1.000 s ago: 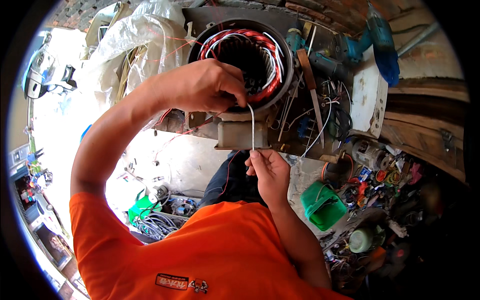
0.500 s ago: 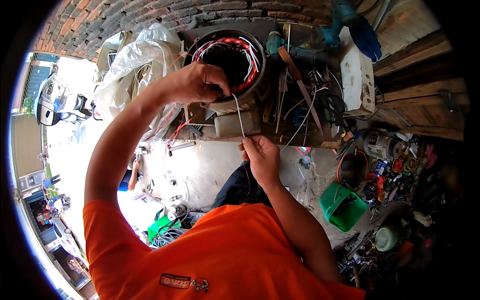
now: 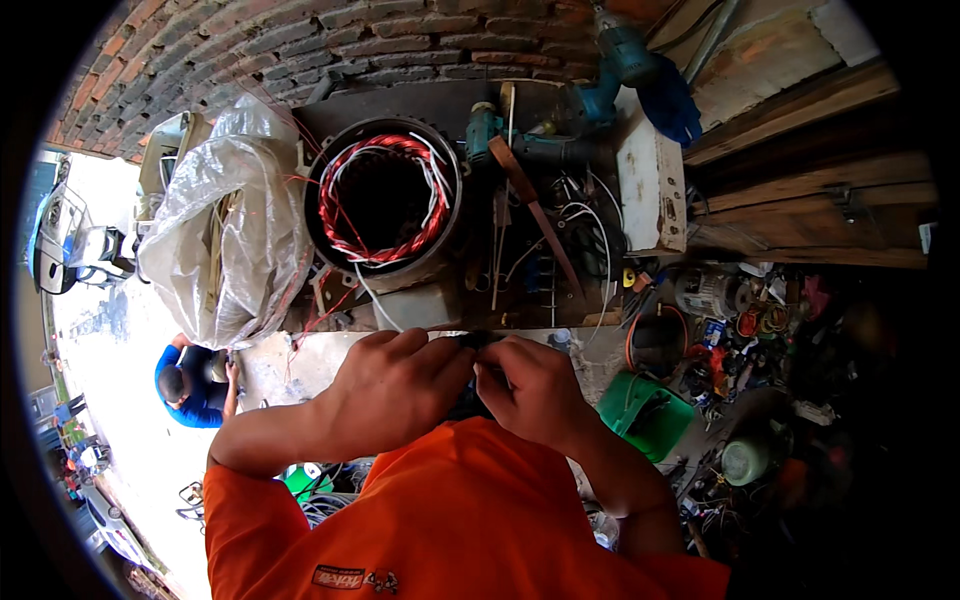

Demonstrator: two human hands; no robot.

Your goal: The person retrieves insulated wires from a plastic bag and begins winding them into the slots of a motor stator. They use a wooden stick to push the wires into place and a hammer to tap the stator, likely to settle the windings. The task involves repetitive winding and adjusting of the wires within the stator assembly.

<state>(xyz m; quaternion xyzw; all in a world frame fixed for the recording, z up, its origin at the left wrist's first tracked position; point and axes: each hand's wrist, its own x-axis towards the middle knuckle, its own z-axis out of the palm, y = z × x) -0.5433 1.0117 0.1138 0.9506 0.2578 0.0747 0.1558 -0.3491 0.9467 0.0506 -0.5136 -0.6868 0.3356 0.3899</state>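
A round motor stator (image 3: 455, 200) with red and white windings (image 3: 430, 225) stands on the bench. From its near rim a white sleeved wire (image 3: 376, 300) runs down and passes out of sight behind my left hand (image 3: 395, 385). That hand is closed, its fingers curled around the wire. Close beside it, in front of my chest, my right hand (image 3: 540, 385) is also closed, thumb and forefinger pinched. Whatever lies between the right fingertips is hidden. Fine red leads (image 3: 325, 310) hang off the stator's left side.
A clear plastic bag (image 3: 230, 240) fills the bench's left. Right of the stator lie a file with a wooden handle (image 3: 540, 220), a teal power tool (image 3: 485, 130) and a white metal box (image 3: 645, 180). A green basket (image 3: 640, 410) stands on the floor. A person in blue (image 3: 195, 385) crouches at left.
Both hands have come down from the stator toward my chest and drawn close together. The view has shifted, bringing the whole stator opening and the crouching person into sight.
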